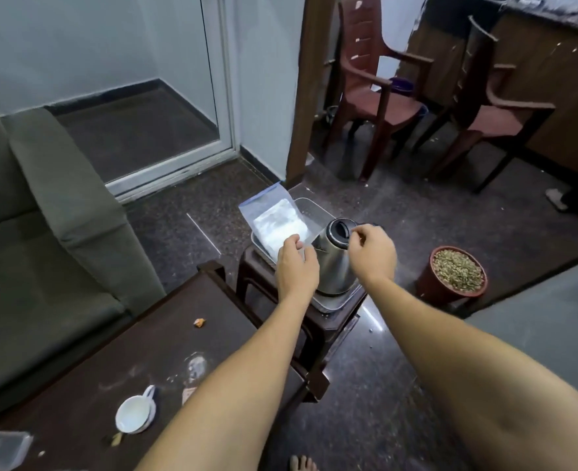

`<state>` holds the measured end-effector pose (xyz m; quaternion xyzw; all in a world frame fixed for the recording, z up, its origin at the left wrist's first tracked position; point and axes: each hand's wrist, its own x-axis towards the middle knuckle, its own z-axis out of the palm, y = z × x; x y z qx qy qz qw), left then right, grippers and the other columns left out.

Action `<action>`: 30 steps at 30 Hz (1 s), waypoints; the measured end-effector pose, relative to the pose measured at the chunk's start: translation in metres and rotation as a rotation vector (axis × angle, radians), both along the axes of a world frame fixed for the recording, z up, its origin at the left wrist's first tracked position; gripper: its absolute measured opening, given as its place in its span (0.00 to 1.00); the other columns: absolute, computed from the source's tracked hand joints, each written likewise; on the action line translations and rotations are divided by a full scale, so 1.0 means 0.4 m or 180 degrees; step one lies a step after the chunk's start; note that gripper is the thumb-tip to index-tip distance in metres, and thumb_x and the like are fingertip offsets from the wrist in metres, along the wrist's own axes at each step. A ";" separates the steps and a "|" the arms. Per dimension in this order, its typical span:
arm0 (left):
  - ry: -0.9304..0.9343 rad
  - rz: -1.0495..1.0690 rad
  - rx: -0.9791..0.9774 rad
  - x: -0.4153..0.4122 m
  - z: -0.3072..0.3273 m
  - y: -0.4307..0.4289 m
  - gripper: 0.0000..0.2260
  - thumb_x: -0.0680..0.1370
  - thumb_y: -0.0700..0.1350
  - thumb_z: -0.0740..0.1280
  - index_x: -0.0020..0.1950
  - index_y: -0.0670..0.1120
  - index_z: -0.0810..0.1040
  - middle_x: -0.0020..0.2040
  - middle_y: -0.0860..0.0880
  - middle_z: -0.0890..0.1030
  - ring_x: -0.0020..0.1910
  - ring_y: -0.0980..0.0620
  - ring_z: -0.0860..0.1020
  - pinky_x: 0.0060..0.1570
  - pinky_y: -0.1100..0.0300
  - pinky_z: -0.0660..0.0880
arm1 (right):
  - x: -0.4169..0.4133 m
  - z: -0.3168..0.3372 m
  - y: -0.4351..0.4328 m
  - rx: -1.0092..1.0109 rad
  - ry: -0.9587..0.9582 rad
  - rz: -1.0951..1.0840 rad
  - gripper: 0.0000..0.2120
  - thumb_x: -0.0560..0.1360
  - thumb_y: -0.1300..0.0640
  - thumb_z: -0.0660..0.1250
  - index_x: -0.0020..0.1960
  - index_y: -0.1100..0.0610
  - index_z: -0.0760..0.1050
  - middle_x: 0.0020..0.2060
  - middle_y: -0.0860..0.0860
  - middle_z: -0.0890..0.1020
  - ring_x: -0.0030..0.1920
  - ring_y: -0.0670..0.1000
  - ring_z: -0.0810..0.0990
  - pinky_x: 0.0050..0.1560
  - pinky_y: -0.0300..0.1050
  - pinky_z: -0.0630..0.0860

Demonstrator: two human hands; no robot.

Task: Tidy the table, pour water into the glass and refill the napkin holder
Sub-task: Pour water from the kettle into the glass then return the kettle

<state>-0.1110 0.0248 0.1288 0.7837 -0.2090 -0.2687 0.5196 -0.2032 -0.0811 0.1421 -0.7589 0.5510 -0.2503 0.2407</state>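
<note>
A clear zip bag of white napkins (275, 222) leans in a metal tray (309, 207) on a small dark stool (301, 321). My left hand (296, 263) pinches the bag's near edge. A steel kettle (335, 260) stands upright in the same tray. My right hand (374, 253) hovers at the kettle's top rim near the handle, fingers curled; whether it grips anything I cannot tell. On the dark table (138, 362) lie a white cup (136, 414), an orange scrap (199, 322), crumbs and a white smear (195, 367).
A clear plastic container (0, 450) sits at the table's near-left corner. A grey-green sofa (42, 232) runs along the left. Two brown plastic chairs (379, 93) stand beyond. A red pot of pebbles (456, 275) is on the floor to the right.
</note>
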 end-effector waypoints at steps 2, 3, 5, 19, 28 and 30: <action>0.0168 0.0013 0.0174 0.001 -0.045 -0.061 0.21 0.84 0.49 0.58 0.77 0.46 0.67 0.73 0.47 0.74 0.71 0.45 0.74 0.71 0.50 0.69 | -0.019 -0.025 -0.092 0.0125 0.0275 0.0029 0.14 0.79 0.59 0.61 0.60 0.54 0.82 0.60 0.55 0.81 0.61 0.59 0.78 0.56 0.50 0.74; 0.0224 -0.0001 0.0260 -0.001 -0.067 -0.086 0.21 0.85 0.50 0.57 0.77 0.45 0.66 0.75 0.46 0.73 0.72 0.44 0.72 0.72 0.50 0.68 | -0.029 -0.036 -0.131 0.0195 0.0435 0.0043 0.16 0.77 0.60 0.61 0.63 0.54 0.80 0.64 0.55 0.78 0.64 0.59 0.76 0.60 0.52 0.74; 0.0336 -0.0052 0.0418 -0.014 -0.110 -0.130 0.23 0.85 0.52 0.55 0.78 0.45 0.65 0.77 0.44 0.70 0.75 0.43 0.70 0.71 0.50 0.66 | -0.048 -0.061 -0.198 0.0237 0.0875 0.0150 0.21 0.74 0.61 0.64 0.67 0.54 0.76 0.68 0.54 0.75 0.67 0.60 0.73 0.64 0.55 0.73; 0.0671 0.0383 0.0593 0.018 -0.206 -0.240 0.28 0.84 0.40 0.51 0.84 0.54 0.52 0.67 0.48 0.76 0.64 0.44 0.74 0.57 0.60 0.65 | -0.073 -0.180 -0.344 0.0039 0.1608 0.1047 0.11 0.67 0.51 0.70 0.47 0.52 0.74 0.46 0.51 0.75 0.53 0.58 0.72 0.50 0.52 0.74; 0.1124 0.0494 0.0322 0.035 -0.224 -0.254 0.25 0.83 0.46 0.52 0.81 0.52 0.63 0.80 0.53 0.66 0.78 0.47 0.65 0.76 0.54 0.61 | -0.066 -0.181 -0.363 0.1712 0.0183 0.0501 0.30 0.71 0.32 0.55 0.37 0.54 0.84 0.30 0.49 0.85 0.41 0.49 0.80 0.41 0.44 0.69; 0.1137 0.0496 0.0305 0.031 -0.223 -0.250 0.25 0.83 0.47 0.52 0.82 0.53 0.63 0.80 0.54 0.66 0.78 0.48 0.65 0.76 0.53 0.60 | -0.060 -0.191 -0.362 0.1689 0.0196 0.0344 0.34 0.71 0.29 0.56 0.38 0.58 0.85 0.28 0.48 0.85 0.40 0.48 0.81 0.38 0.41 0.68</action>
